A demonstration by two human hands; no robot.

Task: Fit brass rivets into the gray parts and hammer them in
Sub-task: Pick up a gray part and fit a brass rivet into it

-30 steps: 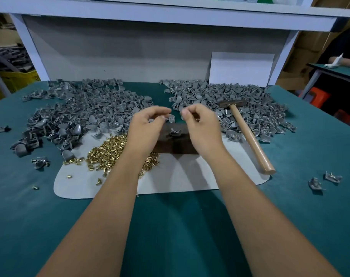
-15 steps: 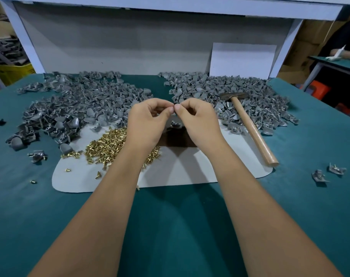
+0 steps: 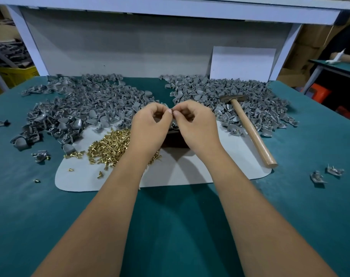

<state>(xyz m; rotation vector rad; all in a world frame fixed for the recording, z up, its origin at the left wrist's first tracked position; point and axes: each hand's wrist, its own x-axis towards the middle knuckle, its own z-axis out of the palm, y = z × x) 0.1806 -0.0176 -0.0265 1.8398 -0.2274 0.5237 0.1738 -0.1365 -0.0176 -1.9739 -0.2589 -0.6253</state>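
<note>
Pinching fingertips together, my two hands meet above the dark block near the middle of the surface.

I can read no writing, brand or label anywhere. My left hand (image 3: 149, 126) and right hand (image 3: 197, 124) are raised side by side, fingers curled inward, thumb and forefinger tips touching each other at the centre; whatever small piece each grip has hold of is too tiny for me to tell. Brass rivets (image 3: 110, 145) lie heaped on the pale mat (image 3: 200, 172) under my left wrist, a few strays toward the surface's left edge. Gray parts (image 3: 80, 110) are piled toward the far-left corner, with a second pile (image 3: 240, 96) far right. On that pile's near side rests the hammer (image 3: 250, 128), handle pointing toward the near-right edge of the mat.
</note>
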